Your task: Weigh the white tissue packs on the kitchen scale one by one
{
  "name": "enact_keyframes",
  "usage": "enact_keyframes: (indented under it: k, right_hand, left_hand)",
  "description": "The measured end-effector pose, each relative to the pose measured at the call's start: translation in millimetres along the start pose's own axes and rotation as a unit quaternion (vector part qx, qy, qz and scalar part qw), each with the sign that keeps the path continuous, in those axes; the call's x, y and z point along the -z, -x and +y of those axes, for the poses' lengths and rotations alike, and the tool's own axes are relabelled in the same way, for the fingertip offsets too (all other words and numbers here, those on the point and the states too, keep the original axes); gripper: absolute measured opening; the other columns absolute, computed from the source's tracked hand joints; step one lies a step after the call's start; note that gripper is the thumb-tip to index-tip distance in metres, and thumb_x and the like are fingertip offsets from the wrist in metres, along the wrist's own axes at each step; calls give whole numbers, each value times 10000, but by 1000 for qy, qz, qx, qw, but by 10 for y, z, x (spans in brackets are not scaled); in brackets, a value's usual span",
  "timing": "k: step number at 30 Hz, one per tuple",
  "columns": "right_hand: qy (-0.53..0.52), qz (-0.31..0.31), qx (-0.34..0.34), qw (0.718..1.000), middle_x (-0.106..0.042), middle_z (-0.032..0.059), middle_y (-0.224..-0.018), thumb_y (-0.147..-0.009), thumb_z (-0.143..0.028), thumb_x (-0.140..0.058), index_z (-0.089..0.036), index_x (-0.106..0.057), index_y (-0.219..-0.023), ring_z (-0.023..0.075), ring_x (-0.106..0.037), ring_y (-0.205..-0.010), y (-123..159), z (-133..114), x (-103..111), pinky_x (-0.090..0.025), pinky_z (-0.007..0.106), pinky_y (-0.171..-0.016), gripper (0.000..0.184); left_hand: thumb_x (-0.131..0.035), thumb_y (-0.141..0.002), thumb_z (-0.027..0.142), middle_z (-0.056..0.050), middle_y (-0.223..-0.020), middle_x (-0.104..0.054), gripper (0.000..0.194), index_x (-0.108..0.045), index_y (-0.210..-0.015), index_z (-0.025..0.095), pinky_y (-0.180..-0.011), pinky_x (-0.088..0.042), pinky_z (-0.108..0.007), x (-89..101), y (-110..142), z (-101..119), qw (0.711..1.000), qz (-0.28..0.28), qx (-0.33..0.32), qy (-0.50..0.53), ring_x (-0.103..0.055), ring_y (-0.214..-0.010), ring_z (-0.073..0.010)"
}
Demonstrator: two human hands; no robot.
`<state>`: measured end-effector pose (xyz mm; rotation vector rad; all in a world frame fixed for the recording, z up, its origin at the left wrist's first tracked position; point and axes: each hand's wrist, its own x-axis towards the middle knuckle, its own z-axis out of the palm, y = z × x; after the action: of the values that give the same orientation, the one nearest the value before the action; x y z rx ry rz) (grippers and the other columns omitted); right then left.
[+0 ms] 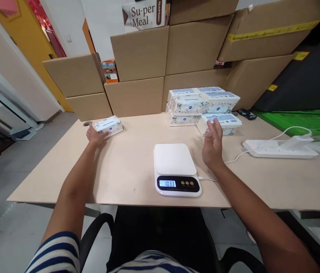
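The left hand [94, 135] holds the left end of a single tissue pack [113, 127], thumb along its near side, by the far left corner of the desk [131, 163]; the right hand [212, 149] holds nothing, palm raised and fingers extended, before the pack stack [189, 106]; whether it touches a pack I cannot tell; the packs are probably layered to save room, with boxes [137, 96] behind; the scale [174, 159] lies near the front edge, probably so its lit display reads easily; open room spans from single pack to scale; rightward, the cord [235, 157] and power strip [270, 148] narrow it.
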<state>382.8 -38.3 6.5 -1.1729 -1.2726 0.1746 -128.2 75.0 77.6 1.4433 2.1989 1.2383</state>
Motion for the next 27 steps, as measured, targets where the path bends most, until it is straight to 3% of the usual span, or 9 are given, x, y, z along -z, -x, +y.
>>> enact_keyframes:
  k: [3, 6, 8, 10, 12, 14, 17, 21, 27]
  right_hand:
    - [13, 11, 12, 1000, -390, 163, -1836, -1056, -931, -376, -287, -633, -1658, 427, -385, -1738, -1, 81, 19, -382, 736, -1382, 918]
    - [29, 19, 28, 999, -376, 161, -1839, -1073, -907, -371, -312, -613, -1673, 439, -425, -1716, -15, 164, 65, -398, 763, -1361, 879]
    - [36, 25, 40, 998, -382, 164, -1830, -1085, -889, -375, -310, -620, -1667, 446, -430, -1710, -17, 192, 102, -423, 766, -1343, 856]
    - [35, 33, 51, 998, -395, 174, -1816, -1087, -879, -397, -292, -641, -1648, 461, -433, -1704, -10, 192, 134, -460, 765, -1317, 849]
    - [35, 41, 58, 997, -406, 185, -1804, -1085, -875, -418, -273, -658, -1631, 474, -444, -1691, 3, 169, 155, -489, 769, -1292, 847]
    - [42, 43, 60, 996, -418, 186, -1793, -1089, -866, -419, -264, -668, -1618, 476, -447, -1684, 19, 128, 166, -485, 783, -1291, 839]
    - [48, 38, 58, 996, -428, 172, -1783, -1100, -852, -404, -270, -671, -1606, 470, -451, -1678, 40, 50, 167, -476, 797, -1296, 816]
    - [41, 28, 55, 997, -428, 172, -1782, -1104, -852, -385, -280, -680, -1585, 466, -465, -1666, 53, -30, 163, -522, 759, -1261, 803]
    - [56, 24, 60, 996, -438, 192, -1767, -1087, -870, -394, -268, -679, -1569, 442, -490, -1643, 14, 16, 151, -513, 731, -1270, 822]
  left_hand:
    - [-831, -958, 214, -334, -1836, -313, 1019, -226, -1762, 52, -1470, -261, -494, -108, -139, -8, 996, 65, 65, -10, -303, -1783, -406]
    - [-650, -1049, 208, -331, -1838, -307, 882, -195, -1783, 27, -1451, -317, -494, -225, -167, -54, 990, 112, 80, -30, -365, -1755, -390]
    - [-657, -1054, 281, -337, -1864, -250, 906, -206, -1792, 10, -1471, -268, -530, -288, -143, -74, 991, 117, 17, -67, -281, -1785, -415]
    - [-663, -1051, 343, -296, -1903, -211, 885, -291, -1798, 47, -1492, -196, -555, -346, -101, -66, 984, 92, -85, -127, -193, -1814, -420]
    - [-628, -1051, 329, -218, -1930, -235, 799, -405, -1791, 128, -1498, -143, -582, -406, -60, -38, 965, 30, -180, -188, -155, -1828, -407]
    - [-604, -1043, 299, -157, -1934, -279, 766, -462, -1789, 201, -1487, -141, -637, -463, -37, -9, 945, -31, -227, -232, -166, -1828, -409]
    - [-605, -1034, 291, -134, -1950, -239, 824, -399, -1830, 234, -1459, -206, -695, -512, -53, 8, 944, -59, -211, -246, -139, -1831, -424]
    - [-638, -1028, 290, -154, -1974, -89, 906, -300, -1864, 200, -1457, -241, -680, -506, -104, 7, 961, -72, -156, -217, -9, -1838, -453]
    - [-683, -1035, 343, -163, -1977, 16, 966, -225, -1882, 265, -1423, -307, -717, -470, -114, 58, 972, -92, -104, -189, -145, -1808, -517]
